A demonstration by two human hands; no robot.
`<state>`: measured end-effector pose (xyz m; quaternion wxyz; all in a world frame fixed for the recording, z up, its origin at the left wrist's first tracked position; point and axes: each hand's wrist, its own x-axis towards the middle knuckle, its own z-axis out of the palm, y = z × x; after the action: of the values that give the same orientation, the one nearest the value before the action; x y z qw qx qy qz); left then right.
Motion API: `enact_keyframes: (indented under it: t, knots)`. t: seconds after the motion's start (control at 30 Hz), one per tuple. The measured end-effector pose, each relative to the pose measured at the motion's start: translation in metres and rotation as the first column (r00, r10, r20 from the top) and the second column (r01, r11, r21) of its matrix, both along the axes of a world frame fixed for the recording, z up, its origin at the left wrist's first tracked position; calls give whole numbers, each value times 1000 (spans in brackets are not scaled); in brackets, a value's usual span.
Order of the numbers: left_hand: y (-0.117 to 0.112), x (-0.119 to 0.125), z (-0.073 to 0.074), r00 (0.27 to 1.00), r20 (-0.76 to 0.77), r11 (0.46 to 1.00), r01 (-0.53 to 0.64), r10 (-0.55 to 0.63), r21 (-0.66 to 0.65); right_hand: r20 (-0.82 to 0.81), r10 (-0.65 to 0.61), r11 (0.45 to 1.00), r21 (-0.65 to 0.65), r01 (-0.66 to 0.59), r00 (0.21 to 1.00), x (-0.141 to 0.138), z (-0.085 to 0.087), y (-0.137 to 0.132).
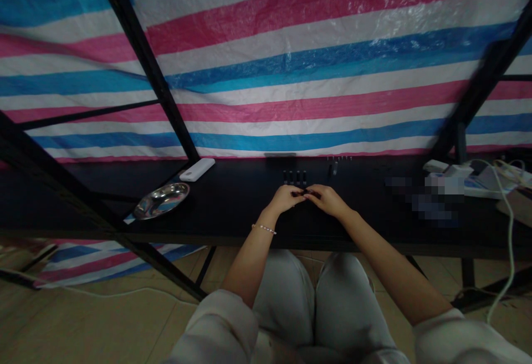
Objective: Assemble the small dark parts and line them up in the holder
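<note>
Knees (316, 303) at six o'clock, below the table (233, 209) edge. Left hand (285, 199) and right hand (329, 200) meeting mid-table, both pinching a small dark piece (305, 193). At their twelve o'clock, a row of pieces (294, 177) standing upright, seemingly done; this one unfinished.

The single view sits on the person's head and looks forward and steeply down. The person's knees (316, 297) fill the bottom centre, close under the lens. The forearms run up to the left hand (285, 198) and right hand (328, 199) at mid-frame, at arm's reach. The black table (233, 203) crosses the middle band. Farther off, the striped tarp (291, 48) fills the upper half, facing the camera.
</note>
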<state>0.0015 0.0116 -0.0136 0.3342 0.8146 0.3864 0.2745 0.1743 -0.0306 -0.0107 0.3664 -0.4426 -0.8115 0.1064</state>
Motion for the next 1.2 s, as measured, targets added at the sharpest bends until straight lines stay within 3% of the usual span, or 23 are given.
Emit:
enact_keyframes:
  t: [0.47, 0.63, 0.77, 0.93, 1.1, 1.2]
  knots:
    - [0, 0, 0, 998, -24, 998, -50, 50, 35, 36, -90, 996, 21, 89, 995, 0, 4, -3]
    - [-3, 0, 2, 997, -16, 997, -74, 74, 12, -9, -182, 982, 54, 182, 983, 5, 3, -2]
    - [-5, 0, 4, 994, -58, 995, -94, 95, 16, -13, -328, 943, 48, 329, 944, 13, 1, -1]
    - [-7, -1, 6, 989, -95, 994, -106, 109, 32, -5, -472, 880, -59, 471, 881, 36, -2, 6]
    - [-7, -1, 4, 987, -110, 991, -112, 119, 68, -18, -490, 835, -298, 463, 872, 72, -1, 24]
    - [-8, -1, 5, 986, -127, 992, -102, 112, 78, 52, -519, 803, -312, 508, 853, 86, 2, 36]
